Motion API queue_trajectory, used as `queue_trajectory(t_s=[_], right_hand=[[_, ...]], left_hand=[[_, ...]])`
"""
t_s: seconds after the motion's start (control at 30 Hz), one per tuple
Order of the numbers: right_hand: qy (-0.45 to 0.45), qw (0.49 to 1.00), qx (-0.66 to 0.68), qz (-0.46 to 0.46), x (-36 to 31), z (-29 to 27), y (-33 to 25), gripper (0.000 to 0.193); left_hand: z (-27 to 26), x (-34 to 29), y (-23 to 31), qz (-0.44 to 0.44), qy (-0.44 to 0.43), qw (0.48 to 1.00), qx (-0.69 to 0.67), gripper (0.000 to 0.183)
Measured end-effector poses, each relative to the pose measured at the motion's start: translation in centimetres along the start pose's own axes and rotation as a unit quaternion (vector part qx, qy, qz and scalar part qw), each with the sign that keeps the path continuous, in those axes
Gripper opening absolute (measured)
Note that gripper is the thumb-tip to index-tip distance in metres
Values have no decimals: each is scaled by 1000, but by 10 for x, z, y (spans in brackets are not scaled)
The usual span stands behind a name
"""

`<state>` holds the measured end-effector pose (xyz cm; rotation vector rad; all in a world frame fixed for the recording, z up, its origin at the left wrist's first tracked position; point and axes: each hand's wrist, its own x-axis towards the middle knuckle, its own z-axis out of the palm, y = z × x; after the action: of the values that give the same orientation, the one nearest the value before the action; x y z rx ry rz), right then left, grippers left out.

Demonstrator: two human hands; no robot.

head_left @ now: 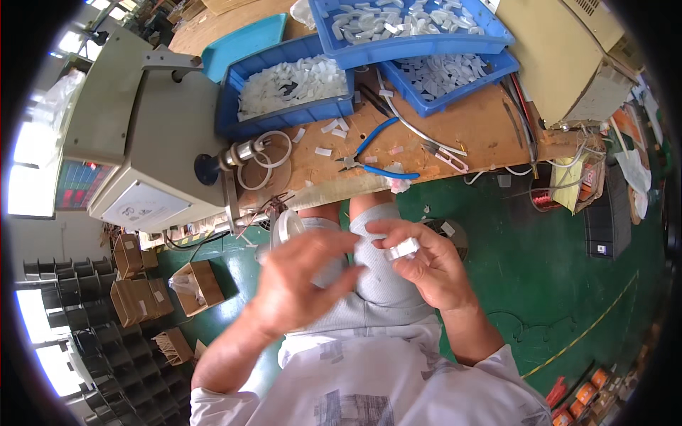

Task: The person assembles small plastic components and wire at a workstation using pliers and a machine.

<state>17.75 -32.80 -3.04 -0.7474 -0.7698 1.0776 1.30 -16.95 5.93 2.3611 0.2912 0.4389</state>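
My right hand [433, 270] pinches a small white, partly clear plastic piece [403, 248] between thumb and fingers above my lap. To its left, my left hand [302, 280] is somewhat blurred. Its thumb and fingers are apart and I see nothing between them. Just beyond the left hand is a white round roll or ring [288, 227], partly covered by that hand. On the bench edge ahead lie blue-handled cutting pliers [366, 156] with their handles spread. Several small white strips [323, 151] are scattered near them.
Blue bins of small white pieces [284, 124] [426, 106] stand on the wooden bench [312, 174], with another bin [419, 48] stacked above. A grey machine [163, 142] with a metal nozzle and looped white tubing [266, 165] stands left. Cardboard boxes [195, 287] sit on the green floor.
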Motion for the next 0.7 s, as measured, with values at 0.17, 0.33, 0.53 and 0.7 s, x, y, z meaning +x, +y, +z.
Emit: queue_trajectory(t_s=[0.17,0.33,0.53,0.7], right_hand=[[-34,998,-8,-44,-3,32,-5,34],[35,993,-112,-13,-5,57,-9,38],[-47,937,-345,-22,9,56,-25,27],[-126,902,-409,-53,30,60,-23,28]], left_hand=[[27,-25,19,-94,53,984,-144,35],[17,-52,-2,-62,75,983,-158,32],[3,-72,-18,-36,94,992,-82,30],[-12,-81,-25,-26,49,998,-39,35]])
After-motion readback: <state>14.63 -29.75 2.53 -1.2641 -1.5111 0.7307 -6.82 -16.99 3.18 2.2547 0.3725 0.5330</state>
